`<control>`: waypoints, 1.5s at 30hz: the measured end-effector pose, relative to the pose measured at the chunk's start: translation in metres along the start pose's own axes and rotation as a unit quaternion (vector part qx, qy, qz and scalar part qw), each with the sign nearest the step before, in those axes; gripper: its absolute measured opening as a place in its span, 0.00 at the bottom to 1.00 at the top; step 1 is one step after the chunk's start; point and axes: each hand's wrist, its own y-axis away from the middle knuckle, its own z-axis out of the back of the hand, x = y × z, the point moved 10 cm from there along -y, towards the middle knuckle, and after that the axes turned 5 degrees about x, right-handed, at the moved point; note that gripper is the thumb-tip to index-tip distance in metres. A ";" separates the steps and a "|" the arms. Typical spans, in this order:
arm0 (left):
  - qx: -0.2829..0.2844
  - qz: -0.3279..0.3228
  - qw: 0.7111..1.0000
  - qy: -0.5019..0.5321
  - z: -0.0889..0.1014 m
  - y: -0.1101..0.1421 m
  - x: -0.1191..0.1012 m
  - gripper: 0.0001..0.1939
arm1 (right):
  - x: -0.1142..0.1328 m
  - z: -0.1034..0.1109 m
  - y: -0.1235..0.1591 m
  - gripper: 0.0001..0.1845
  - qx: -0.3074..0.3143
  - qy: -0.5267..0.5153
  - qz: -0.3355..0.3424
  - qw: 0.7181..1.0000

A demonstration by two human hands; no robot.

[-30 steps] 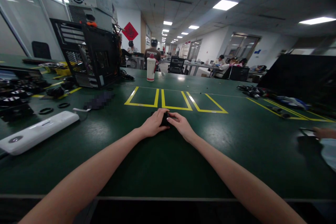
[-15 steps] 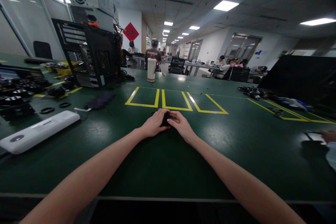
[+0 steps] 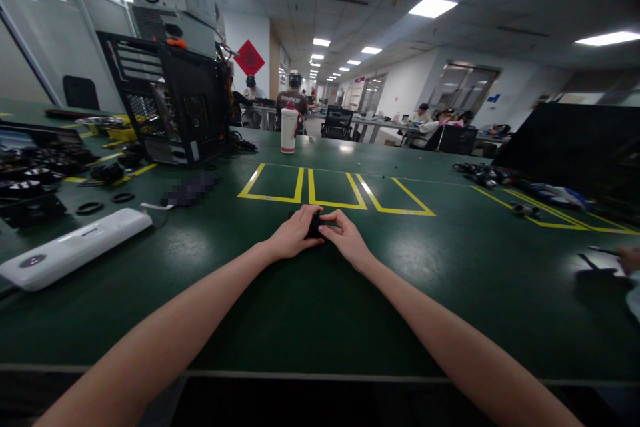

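Between my two hands, near the middle of the green table, is a small black object. Most of it is covered by fingers, so its kind does not show. My left hand wraps round it from the left, with the fingers over the top and the thumb along the near side. From the right, my right hand has its thumb and bent fingers closed against the object's side.
Yellow tape outlines lie just beyond my hands. Farther back stands a white cup. At left are a white power strip, black rings and an open computer case. Another person's hand holds something dark at the right edge.
My hands stay in place on the black object, with only slight finger movement. At the right, the other person's hand and dark item have shifted, and a small cylindrical thing has moved a little.
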 end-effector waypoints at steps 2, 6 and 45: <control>0.001 0.001 1.000 0.002 0.000 0.000 0.000 0.30 | 0.000 0.002 -0.001 0.12 -0.009 0.009 -0.001 1.000; 0.006 0.004 1.000 0.003 0.000 0.000 0.000 0.30 | -0.005 0.003 -0.002 0.18 -0.004 0.015 -0.027 1.000; 0.011 0.003 1.000 0.000 0.000 0.001 -0.001 0.29 | -0.007 -0.002 -0.001 0.17 0.018 0.019 -0.023 0.999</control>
